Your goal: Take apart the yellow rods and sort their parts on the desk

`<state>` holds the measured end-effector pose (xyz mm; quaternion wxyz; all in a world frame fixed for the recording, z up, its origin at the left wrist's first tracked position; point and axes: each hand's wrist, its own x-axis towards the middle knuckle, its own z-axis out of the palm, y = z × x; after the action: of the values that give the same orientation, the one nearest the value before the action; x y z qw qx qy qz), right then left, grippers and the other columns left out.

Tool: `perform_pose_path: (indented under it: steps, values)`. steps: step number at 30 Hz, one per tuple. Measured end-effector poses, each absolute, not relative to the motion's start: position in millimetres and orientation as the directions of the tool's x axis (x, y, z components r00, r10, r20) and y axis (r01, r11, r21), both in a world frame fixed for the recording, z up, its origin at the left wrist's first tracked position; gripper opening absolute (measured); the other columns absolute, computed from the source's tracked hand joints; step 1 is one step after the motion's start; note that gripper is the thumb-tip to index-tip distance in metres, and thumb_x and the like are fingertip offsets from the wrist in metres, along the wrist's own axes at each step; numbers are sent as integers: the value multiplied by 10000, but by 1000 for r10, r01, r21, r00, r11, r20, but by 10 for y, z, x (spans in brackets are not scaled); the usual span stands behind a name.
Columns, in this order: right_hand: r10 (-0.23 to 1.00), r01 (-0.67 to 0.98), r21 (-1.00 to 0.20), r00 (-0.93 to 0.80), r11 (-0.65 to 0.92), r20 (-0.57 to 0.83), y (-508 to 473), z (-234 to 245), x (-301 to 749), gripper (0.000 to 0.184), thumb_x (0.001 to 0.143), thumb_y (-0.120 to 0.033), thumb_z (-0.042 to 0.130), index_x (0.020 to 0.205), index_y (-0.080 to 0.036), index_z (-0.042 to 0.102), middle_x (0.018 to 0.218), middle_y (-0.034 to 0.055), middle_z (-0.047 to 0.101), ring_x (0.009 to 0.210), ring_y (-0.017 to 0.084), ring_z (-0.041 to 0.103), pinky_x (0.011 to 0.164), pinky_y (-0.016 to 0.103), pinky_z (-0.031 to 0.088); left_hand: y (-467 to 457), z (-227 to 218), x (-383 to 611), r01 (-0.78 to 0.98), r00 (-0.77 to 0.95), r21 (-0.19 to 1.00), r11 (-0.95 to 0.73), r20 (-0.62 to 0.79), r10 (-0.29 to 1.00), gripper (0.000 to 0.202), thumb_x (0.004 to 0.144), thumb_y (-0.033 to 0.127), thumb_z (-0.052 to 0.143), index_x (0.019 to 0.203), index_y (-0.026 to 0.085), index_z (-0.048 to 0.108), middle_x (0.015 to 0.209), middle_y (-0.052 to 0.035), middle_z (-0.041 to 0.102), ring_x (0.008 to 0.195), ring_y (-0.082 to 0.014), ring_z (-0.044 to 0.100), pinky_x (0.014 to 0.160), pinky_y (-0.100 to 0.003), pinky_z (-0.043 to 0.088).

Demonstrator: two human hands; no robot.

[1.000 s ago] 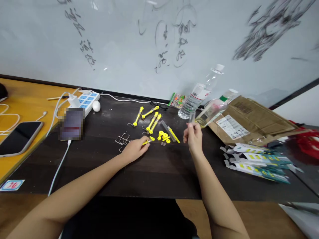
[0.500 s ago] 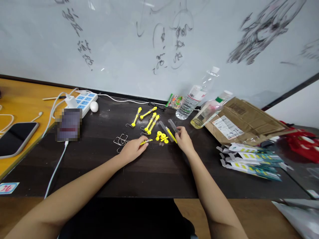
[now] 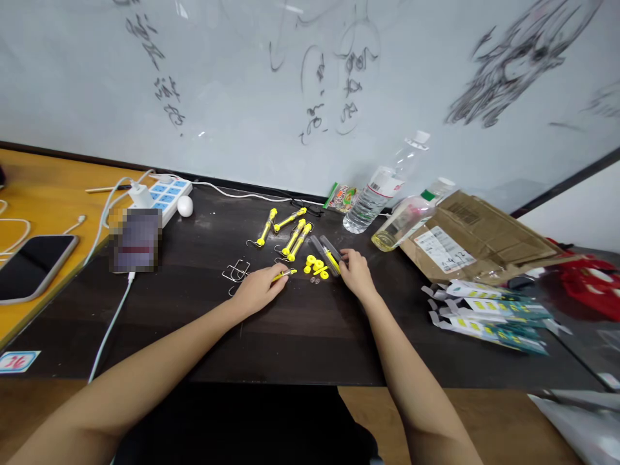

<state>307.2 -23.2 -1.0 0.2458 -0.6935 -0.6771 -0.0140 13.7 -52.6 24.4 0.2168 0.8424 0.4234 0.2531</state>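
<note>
The left hand (image 3: 259,289) lies low on the dark counter (image 3: 300,336), its fingers pressed together around a small yellow piece with a thin metal tip (image 3: 284,275) that sticks out to the right of them. The right hand (image 3: 355,273) rests just across from it, its fingers laid on the near end of a clear tube with a yellow strip inside (image 3: 329,253), which lies flat on the counter; whether they pinch it or only touch it cannot be told.

Between the two hands sits a small heap of loose yellow rings and caps (image 3: 316,265), with a couple of tiny clear bits just in front. Behind them lie four assembled yellow spring scales with hooks (image 3: 287,228), set side by side, which look finished. To the left of the left hand are a few bent wire hooks (image 3: 236,272), still loose. Judging by this, several units are done and at least one more lies in parts.

Further out, unopened packets (image 3: 489,315) are stacked at the right, near a cardboard box (image 3: 479,232) and two plastic bottles (image 3: 387,190). At the left stand a power strip (image 3: 167,194), a white egg-shaped thing (image 3: 185,205) and a phone (image 3: 36,265).
</note>
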Motion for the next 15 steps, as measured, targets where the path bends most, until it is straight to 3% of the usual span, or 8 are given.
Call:
perform_pose_path:
  steps: [10, 15]
  values:
    - [883, 919, -383, 101, 94, 459, -331, 130, 2989, 309, 820, -268, 463, 1104, -178, 544, 973, 103, 598, 862, 247, 521, 804, 405, 422, -512, 303, 104, 548, 558, 618, -564, 233, 797, 286, 943, 384, 354, 1076, 234, 557, 895, -20, 660, 822, -182, 630, 726, -267, 435]
    - [863, 751, -584, 36, 309, 504, -475, 293, 2708, 265, 884, -315, 416, 1050, -191, 582, 971, 88, 606, 875, 221, 550, 800, 373, 437, -529, 338, 101, 502, 605, 657, -562, 198, 771, 300, 933, 388, 385, 1120, 238, 567, 769, 6, 653, 753, -162, 633, 712, -245, 437]
